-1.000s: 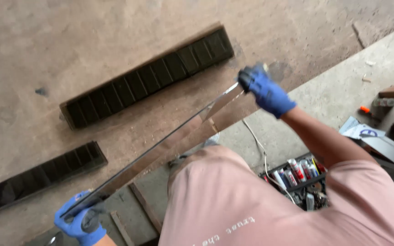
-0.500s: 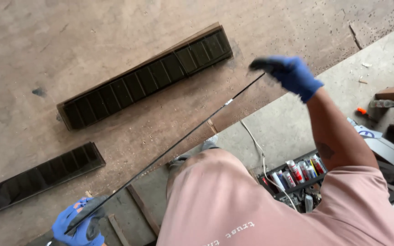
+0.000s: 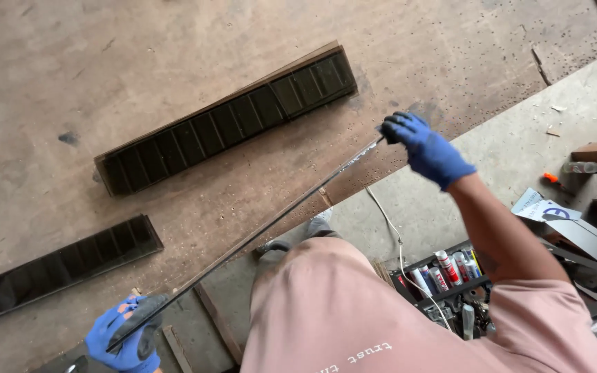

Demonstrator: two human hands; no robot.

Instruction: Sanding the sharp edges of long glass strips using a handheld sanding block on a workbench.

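Head view: your left hand (image 3: 122, 337) and right hand (image 3: 423, 146) each clench an end of the glass strip (image 3: 257, 233), held over the table's (image 3: 50, 83) near edge.

A workshop: a scuffed, stained wooden bench (image 3: 105, 83), a dusty concrete floor (image 3: 519, 152) strewn with scraps, and a crate of sealant tubes (image 3: 443, 273).

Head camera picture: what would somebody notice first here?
A long thin strip stretches edge-on across the middle, gripped at its ends by the left hand and right hand, both in blue gloves. Beyond it, two dark slatted panels lie on the brown table, one large, one at the left edge.
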